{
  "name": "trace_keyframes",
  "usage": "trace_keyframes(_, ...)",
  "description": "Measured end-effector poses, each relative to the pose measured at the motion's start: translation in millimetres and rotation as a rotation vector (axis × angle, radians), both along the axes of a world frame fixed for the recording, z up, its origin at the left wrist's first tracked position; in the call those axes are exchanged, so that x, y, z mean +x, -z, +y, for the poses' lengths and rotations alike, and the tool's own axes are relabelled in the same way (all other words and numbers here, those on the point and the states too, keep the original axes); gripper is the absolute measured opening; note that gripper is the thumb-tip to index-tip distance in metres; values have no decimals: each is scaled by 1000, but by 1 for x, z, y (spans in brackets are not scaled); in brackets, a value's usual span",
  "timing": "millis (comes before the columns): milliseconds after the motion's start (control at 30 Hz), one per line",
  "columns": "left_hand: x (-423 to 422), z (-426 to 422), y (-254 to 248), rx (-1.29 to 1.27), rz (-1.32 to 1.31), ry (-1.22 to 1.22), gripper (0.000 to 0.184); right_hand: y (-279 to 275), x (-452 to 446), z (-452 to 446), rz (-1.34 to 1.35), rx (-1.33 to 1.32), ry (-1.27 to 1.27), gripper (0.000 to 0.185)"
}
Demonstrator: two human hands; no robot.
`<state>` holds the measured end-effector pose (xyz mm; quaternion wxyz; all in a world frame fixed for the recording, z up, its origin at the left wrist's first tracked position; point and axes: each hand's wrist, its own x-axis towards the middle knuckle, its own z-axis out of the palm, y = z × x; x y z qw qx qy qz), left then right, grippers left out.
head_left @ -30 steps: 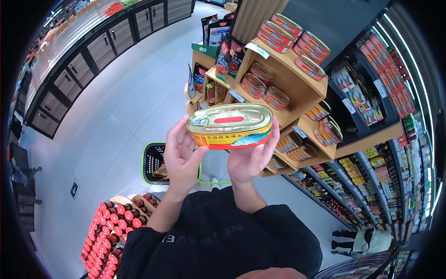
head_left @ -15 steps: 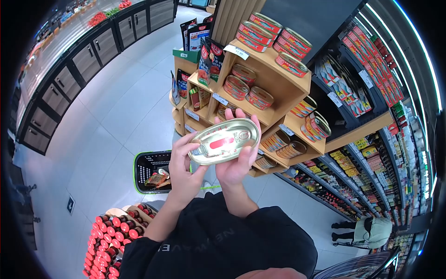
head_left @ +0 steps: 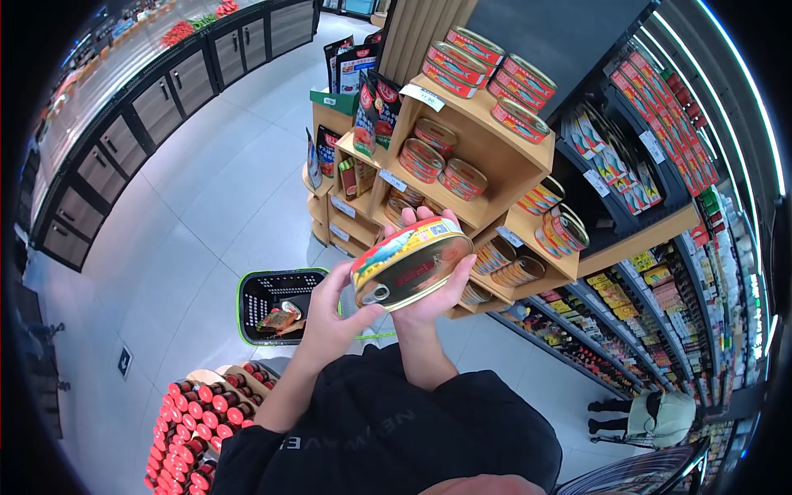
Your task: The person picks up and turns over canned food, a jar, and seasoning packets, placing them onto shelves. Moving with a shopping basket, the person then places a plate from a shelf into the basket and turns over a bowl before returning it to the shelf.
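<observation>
An oval tin (head_left: 417,268) with a gold lid, a pull ring and a red, yellow and blue side label is held between both hands in front of my chest. It is tilted, with the lid facing me and the printed side uppermost. My left hand (head_left: 330,309) grips the tin's left end, thumb at the lower edge by the pull ring. Fingers of my right hand (head_left: 437,301) wrap behind the tin, and its thumb presses the right end. Beyond the tin, similar oval tins (head_left: 464,179) stand on a wooden shelf (head_left: 503,136).
A black basket (head_left: 252,309) with a green rim and packets inside sits on the floor at the left. Red-lidded jars (head_left: 194,412) are stacked at the lower left. Grocery shelves (head_left: 652,305) line the right, where a person (head_left: 660,415) in light clothing stands.
The tin has been turned in my hands, so its side label now faces up and its lid is darker. Earlier, my hands and the tin came lower as the view shifted.
</observation>
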<state>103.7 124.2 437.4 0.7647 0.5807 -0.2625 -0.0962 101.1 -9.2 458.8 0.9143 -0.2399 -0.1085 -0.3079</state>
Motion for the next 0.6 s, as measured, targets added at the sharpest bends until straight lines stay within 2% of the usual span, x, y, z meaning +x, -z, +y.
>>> trace_keyframes(67,-1,-1,-2,123,-155,-40,66,0,1,-3,-11,89,-48,62)
trace_keyframes(167,-4,-2,-3,174,-248,-119,67,9,7,-10,-54,177,-165,63)
trace_keyframes(233,-7,-5,0,146,-212,-160,66,6,10,-8,-42,152,-166,62)
trace_keyframes(300,-9,-6,1,119,-173,-199,65,-2,9,-3,143,163,-125,58)
trace_keyframes(500,-13,-15,2,187,-335,-369,64,2,14,3,155,142,-174,57)
trace_keyframes(600,-13,-20,10,211,-522,-528,61,10,15,8,108,21,-293,57)
